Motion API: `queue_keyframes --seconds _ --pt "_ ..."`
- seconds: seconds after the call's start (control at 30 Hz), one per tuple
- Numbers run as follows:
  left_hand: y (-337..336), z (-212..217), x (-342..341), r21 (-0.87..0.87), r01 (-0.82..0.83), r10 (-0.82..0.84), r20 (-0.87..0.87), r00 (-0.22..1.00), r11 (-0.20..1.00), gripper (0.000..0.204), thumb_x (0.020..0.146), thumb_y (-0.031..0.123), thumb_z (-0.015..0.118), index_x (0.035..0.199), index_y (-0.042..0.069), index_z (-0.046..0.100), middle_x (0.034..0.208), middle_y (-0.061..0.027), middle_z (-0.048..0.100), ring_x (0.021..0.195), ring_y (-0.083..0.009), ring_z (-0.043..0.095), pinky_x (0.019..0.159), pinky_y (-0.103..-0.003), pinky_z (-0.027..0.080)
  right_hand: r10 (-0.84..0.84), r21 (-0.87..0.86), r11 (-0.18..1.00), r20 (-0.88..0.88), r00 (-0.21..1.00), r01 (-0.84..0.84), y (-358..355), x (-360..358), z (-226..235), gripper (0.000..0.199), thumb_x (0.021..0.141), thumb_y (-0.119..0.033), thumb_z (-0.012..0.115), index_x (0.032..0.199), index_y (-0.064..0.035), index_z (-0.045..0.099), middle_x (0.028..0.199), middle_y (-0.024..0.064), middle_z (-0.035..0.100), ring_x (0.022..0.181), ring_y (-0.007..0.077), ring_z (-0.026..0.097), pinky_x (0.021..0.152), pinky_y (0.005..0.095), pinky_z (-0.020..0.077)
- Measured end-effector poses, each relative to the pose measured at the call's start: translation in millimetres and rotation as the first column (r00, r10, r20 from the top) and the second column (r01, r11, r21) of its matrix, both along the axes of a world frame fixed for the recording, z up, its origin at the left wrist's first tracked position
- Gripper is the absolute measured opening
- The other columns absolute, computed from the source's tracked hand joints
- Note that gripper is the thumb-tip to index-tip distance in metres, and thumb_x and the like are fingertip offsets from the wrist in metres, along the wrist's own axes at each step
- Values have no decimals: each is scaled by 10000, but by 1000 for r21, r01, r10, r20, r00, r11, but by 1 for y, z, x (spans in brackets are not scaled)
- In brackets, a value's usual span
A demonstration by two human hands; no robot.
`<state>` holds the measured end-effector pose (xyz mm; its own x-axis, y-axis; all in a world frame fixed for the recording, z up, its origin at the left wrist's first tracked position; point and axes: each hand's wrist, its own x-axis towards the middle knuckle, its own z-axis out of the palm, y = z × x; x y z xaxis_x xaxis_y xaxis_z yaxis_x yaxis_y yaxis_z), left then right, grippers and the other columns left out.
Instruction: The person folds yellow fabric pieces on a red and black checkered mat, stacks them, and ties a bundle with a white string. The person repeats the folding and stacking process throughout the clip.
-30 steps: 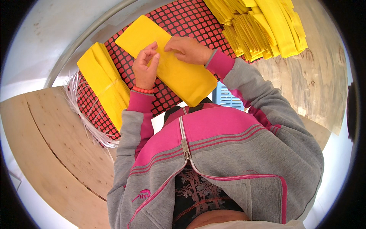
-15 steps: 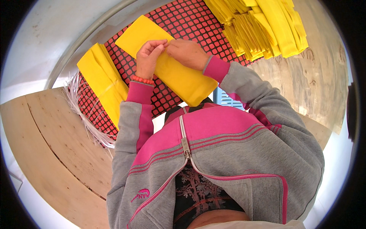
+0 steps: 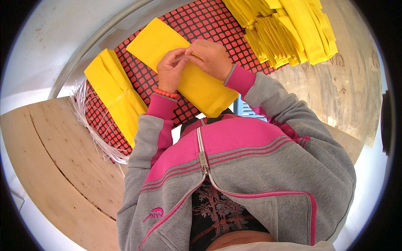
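Observation:
A folded yellow cloth bundle (image 3: 211, 96) lies slantwise in front of me on a red and black patterned cover. Over its middle, my left hand (image 3: 170, 70) and my right hand (image 3: 212, 59) meet fingertip to fingertip. Both are closed in a pinch; whatever thin thing they may hold is too small to make out. To the left lies a second yellow cloth bundle (image 3: 113, 90), with a pale tie across its middle. Loose white strings (image 3: 98, 140) hang beside it at the cover's left edge.
Stacks of folded yellow cloth (image 3: 289, 35) stand at the far right, partly on a wooden board (image 3: 335, 90). The patterned cover (image 3: 201, 23) spreads under the bundles. A curved grey pipe (image 3: 86, 48) runs behind at left. Below the work, a blue plastic basket (image 3: 244, 109) partly shows.
My left hand has shifted right and slightly nearer to me. My right hand has turned, its fingers curling in more, and the fingertips still meet above the middle bundle.

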<state>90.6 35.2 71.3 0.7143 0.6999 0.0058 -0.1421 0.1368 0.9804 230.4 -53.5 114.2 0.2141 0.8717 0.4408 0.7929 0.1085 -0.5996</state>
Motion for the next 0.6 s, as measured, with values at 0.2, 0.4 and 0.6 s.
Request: queue_keyframes --seconds 0.2,0.4,0.6 --pt "-1 -6 1 -47 2 -5 -54 999 999 204 861 -57 597 1054 -28 657 1000 -33 657 930 -109 623 817 -236 501 -14 86 996 190 982 -3 3 -5 13 76 758 -136 660 810 -116 609 755 40 594 744 253 602 631 382 492" --pt "-1 -5 4 41 -33 36 -72 997 999 181 848 -78 568 966 -3 682 940 -8 655 868 -92 613 782 -222 491 10 71 997 102 995 -17 8 -15 18 78 778 -141 655 822 -106 601 746 61 595 713 277 610 615 382 495" --pt "-2 -2 0 82 -7 14 -81 997 997 137 857 -76 607 969 -33 672 998 -59 663 926 -125 617 820 -247 492 9 -137 988 -381 925 -66 12 19 17 150 860 -92 620 998 -35 637 802 68 608 629 176 583 597 284 472"
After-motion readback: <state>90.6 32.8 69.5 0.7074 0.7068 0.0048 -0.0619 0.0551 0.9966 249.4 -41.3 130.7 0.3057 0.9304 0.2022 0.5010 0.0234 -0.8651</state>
